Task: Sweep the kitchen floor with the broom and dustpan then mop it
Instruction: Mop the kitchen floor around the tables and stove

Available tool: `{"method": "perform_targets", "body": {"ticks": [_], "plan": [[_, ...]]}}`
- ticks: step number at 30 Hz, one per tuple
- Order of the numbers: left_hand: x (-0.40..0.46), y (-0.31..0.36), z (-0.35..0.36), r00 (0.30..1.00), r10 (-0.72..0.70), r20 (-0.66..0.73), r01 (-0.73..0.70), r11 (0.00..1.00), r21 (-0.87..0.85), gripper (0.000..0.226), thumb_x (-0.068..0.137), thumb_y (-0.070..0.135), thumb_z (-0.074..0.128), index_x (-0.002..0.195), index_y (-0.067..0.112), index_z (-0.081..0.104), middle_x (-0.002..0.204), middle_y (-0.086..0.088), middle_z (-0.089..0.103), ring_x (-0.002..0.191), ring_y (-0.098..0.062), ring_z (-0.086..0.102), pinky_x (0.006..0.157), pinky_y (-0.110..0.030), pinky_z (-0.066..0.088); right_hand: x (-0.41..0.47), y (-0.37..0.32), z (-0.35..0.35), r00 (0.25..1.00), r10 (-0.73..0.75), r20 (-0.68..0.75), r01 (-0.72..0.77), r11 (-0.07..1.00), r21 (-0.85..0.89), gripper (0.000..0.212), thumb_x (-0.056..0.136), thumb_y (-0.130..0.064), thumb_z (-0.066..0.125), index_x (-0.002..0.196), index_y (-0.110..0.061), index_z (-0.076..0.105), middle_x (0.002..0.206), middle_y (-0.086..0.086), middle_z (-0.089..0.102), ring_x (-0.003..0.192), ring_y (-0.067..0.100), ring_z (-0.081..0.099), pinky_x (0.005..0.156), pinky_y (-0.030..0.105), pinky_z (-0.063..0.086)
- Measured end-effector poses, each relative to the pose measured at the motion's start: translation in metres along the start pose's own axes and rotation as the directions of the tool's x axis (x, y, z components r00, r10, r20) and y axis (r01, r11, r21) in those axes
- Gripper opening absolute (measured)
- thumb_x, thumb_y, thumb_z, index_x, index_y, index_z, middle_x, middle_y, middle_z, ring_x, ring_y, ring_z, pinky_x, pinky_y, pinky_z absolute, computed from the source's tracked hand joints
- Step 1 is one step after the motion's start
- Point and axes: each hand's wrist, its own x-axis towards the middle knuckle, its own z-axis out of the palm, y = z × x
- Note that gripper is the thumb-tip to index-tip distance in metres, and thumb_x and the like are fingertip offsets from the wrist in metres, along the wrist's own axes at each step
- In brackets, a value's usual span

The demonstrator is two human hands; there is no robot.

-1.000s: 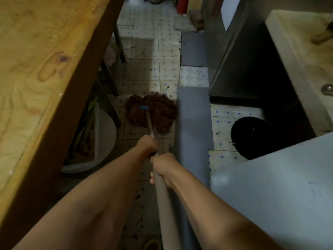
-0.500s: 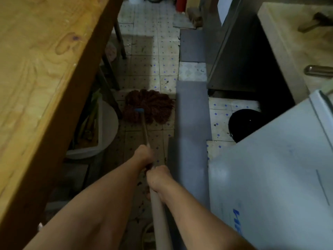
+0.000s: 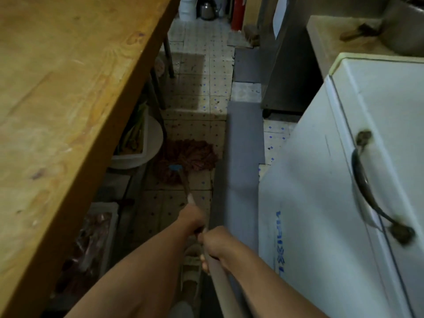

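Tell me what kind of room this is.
Likely a working kitchen, perhaps commercial: a long wooden worktable, a white chest freezer with a metal handle, and a stainless steel unit line a narrow tiled floor that is being mopped.

Dim, soft-blurred view, wide-angle edge distortion

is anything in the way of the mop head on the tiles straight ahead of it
Nothing visible blocks the strip of tiled floor ahead of the mop head. Its sides are tight: a white basin under the wooden table on the left, a grey mat along the right.
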Motion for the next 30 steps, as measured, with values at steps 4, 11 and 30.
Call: {"method": "perform_targets", "body": {"ticks": [4,11,30], "plan": [[-0.033,-0.021,0.014,0.997,0.045,0.067,-0.053,0.992,0.112,0.07,0.095,0.006,0.041,0.151,0.006,-0.001,0.141,-0.018,0.043,0.123,-0.028,0.05,0.095,-0.031,0.044,-0.026,0.031,0.011,0.999,0.036,0.022,-0.037,0.999,0.018,0.012,0.099,-0.022,0.046,0.099,-0.013,0.053,0.077,0.007,0.05,0.058,0.014,0.049,0.042,0.023,0.043],[-0.029,-0.048,0.014,0.999,0.037,0.035,-0.043,0.979,0.198,0.06,0.099,0.013,0.038,0.15,0.001,0.008,0.14,-0.016,0.044,0.124,-0.025,0.049,0.099,-0.03,0.043,-0.011,0.041,0.047,0.995,-0.003,-0.097,0.005,1.0,0.021,0.014,0.098,-0.022,0.046,0.104,-0.011,0.052,0.078,0.009,0.056,0.054,0.017,0.054,0.04,0.024,0.045],[0.088,-0.016,-0.072,0.962,0.266,0.055,-0.265,0.876,0.404,0.041,0.104,0.011,0.028,0.143,0.002,0.033,0.145,-0.014,0.039,0.13,-0.026,0.043,0.092,-0.025,0.044,0.1,-0.078,0.058,0.993,-0.07,-0.095,0.08,0.991,0.104,0.042,0.099,-0.022,0.048,0.137,-0.009,0.038,0.076,0.01,0.052,0.032,0.014,0.053,0.03,0.013,0.038]]}}
